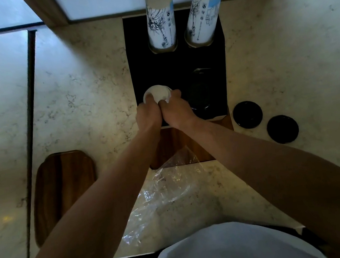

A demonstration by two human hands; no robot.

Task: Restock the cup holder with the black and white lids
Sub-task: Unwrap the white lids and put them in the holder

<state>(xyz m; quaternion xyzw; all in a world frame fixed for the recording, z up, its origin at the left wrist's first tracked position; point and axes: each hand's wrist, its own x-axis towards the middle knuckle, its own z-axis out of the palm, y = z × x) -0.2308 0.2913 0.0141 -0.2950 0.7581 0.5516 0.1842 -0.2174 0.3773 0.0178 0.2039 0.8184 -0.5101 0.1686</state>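
A black cup holder (176, 61) stands on the marble counter with two tall stacks of printed paper cups (160, 19) (204, 11) in its far slots. At its near left slot sits a stack of white lids (158, 93). My left hand (148, 114) and my right hand (176, 110) both grip that stack from the near side, fingers pressed on its top and rim. Black lids (199, 95) fill the near right slot. Two more black lids (247, 114) (282, 129) lie on the counter to the right of the holder.
A crumpled clear plastic bag (163, 196) lies on the counter under my forearms. A wooden tray (63, 189) rests at the left, and another wooden board (171, 144) sits just in front of the holder. A window frame runs along the back.
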